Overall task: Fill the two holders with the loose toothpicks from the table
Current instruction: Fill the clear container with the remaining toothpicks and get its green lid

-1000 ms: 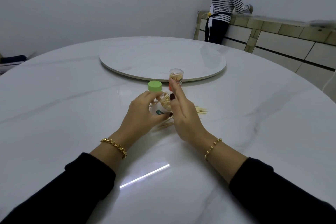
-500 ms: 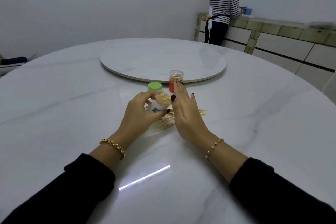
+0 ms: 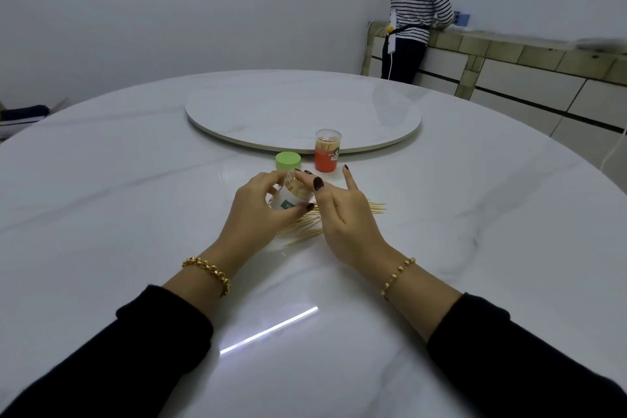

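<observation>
The left hand (image 3: 252,210) is gripping a tilted toothpick holder (image 3: 287,199) above loose toothpicks (image 3: 303,231) on the tabletop (image 3: 135,197); the right hand (image 3: 346,220) is poising thumb and forefinger at its mouth, grasp unclear.

Bare table (image 3: 101,214) lay open outward of the left hand (image 3: 252,210) and of the right hand (image 3: 342,214). The gap between them was blocked by the tilted holder (image 3: 286,198) in the left hand's grip, with loose toothpicks (image 3: 302,229) underneath. Just beyond the fingertips stood a green cap (image 3: 288,160) and an orange holder (image 3: 327,150), backed by the turntable (image 3: 305,112) rim.
</observation>
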Motion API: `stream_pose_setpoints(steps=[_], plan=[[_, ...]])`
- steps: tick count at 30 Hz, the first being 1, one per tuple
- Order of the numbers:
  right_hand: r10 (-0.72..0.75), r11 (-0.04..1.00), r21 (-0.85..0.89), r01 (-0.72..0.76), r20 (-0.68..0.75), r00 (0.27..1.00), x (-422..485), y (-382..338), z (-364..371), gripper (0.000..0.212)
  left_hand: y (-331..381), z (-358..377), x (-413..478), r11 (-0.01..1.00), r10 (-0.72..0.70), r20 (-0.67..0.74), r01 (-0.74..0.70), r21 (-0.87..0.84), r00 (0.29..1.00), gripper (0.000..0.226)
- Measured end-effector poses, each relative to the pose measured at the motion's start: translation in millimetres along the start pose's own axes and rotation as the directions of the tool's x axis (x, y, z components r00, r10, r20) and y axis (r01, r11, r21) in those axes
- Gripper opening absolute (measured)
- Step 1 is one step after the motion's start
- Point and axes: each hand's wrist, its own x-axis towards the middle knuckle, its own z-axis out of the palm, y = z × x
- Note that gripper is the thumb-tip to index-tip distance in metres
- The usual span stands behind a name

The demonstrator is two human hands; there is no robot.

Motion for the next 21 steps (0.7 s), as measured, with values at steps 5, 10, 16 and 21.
stream_pose_setpoints(steps=[5,10,16,21], plan=[[0.043,0.999,0.010,-0.044,0.020,0.999,4,14,-7,0.044,-1,-1,0,1.000,-0.013,0.009,0.013,-0.014,1.000,0.045],[0.247,0.969,0.008,-0.247,-0.074,0.966,8,38,-25,0.035,-1,-3,-1,0.999,-0.032,-0.008,0.031,-0.021,0.999,0.053],[0.386,0.897,-0.294,-0.330,0.159,0.909,5,72,-38,0.032,0,-3,-1,0.999,-0.033,0.002,0.033,-0.027,0.999,0.056],[0.337,0.900,-0.361,-0.246,0.215,0.917,5,72,-31,0.025,0,-2,-1,0.999,-0.030,0.008,0.030,-0.016,1.000,0.055]])
